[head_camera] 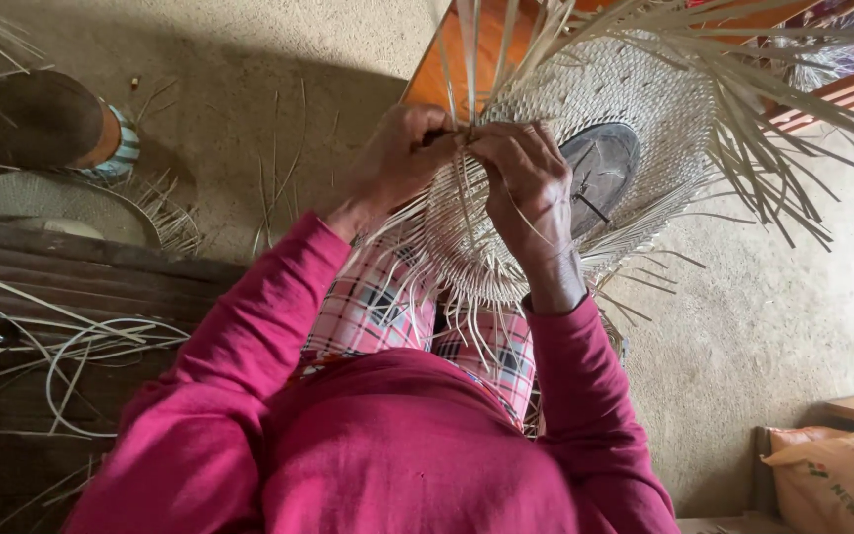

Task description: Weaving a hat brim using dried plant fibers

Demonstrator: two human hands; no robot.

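While the woven hat rests against the person's lap, brim edge turned toward the body, both hands meet at its near rim, just left of the hat's centre line. The left hand is closed, fingers curled round a few pale straw strands that rise from the rim; the right hand is also closed, pinching strands at the same spot, so that the two hands touch or nearly touch. Which strand each finger holds cannot be told, since the knuckles hide the pinch. The hat lies directly ahead of the hands and extends away from the body, its crown resting over a dark round block just right of the right hand. The loose strands run with their long axes radiating outward from the rim: those at the hands point up and away, those at the far side fan to the right. Both hands are equally near the working point; the right forearm crosses over the woven brim, the left comes in from beside it. Further loose strands lie on dark wooden planks at the left, well apart, near a finished woven disc on the earthen floor.
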